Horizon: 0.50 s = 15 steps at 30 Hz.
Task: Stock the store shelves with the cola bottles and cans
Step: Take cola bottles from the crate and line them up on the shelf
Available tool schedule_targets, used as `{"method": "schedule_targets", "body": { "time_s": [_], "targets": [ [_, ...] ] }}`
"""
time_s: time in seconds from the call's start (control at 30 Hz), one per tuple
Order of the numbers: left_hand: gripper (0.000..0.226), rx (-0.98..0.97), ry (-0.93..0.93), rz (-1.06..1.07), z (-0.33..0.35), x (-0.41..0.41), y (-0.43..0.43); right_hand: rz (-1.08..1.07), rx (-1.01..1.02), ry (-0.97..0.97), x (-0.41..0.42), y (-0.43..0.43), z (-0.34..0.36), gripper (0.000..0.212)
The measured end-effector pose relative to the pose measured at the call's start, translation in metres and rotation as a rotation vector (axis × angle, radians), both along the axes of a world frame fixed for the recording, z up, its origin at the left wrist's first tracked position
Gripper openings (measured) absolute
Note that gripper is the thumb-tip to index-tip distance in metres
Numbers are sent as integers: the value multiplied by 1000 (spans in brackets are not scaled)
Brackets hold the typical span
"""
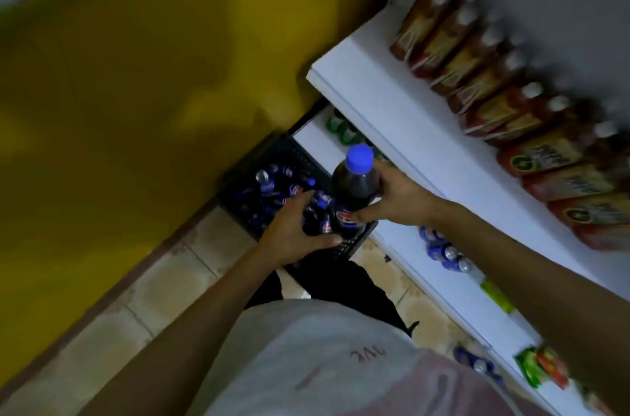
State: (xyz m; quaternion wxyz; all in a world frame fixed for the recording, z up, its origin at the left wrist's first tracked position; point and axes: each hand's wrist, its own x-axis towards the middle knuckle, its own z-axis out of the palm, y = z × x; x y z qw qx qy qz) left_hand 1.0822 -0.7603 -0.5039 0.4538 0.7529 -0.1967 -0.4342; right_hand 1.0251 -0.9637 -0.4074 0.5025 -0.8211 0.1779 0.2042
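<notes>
Head view, crate (293, 156) beside shelf (392, 108), blue cans (443, 252) beneath; red bottles (477, 74) atop

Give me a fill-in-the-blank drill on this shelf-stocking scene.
1. The right hand holds a cola bottle with a ____ cap.
2. The left hand grips a second bottle in the ____ crate.
3. The red bottles on the top shelf have ____ caps.

Missing words: blue; black; white

The person wears a light grey shirt (306, 347) with small red marks (370, 355) on it, and black trousers (344, 282) just below the fingers (304, 199).
</notes>
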Motion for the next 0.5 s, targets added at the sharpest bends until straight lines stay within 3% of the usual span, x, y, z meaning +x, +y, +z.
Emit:
{"method": "schedule_targets", "body": {
  "time_s": [0.07, 0.17, 0.3, 0.4, 0.5],
  "targets": [
    [104, -74, -68, -50, 30, 1, -1, -4, 88, -16, -2, 2, 47, 55],
    [84, -242, -133, -117, 62, 2, 0, 6, 196, -83, -7, 9, 107, 56],
    [67, -304, -312, -138, 99, 11, -6, -48, 323, -218, -12, 14, 148, 57],
    [63, -347, -398, -135, 121, 18, -12, -227, 365, -321, -15, 15, 152, 56],
    [56, -413, -304, -132, 136, 21, -22, -413, 322, -434, -26, 15, 150, 76]
  ]
}}
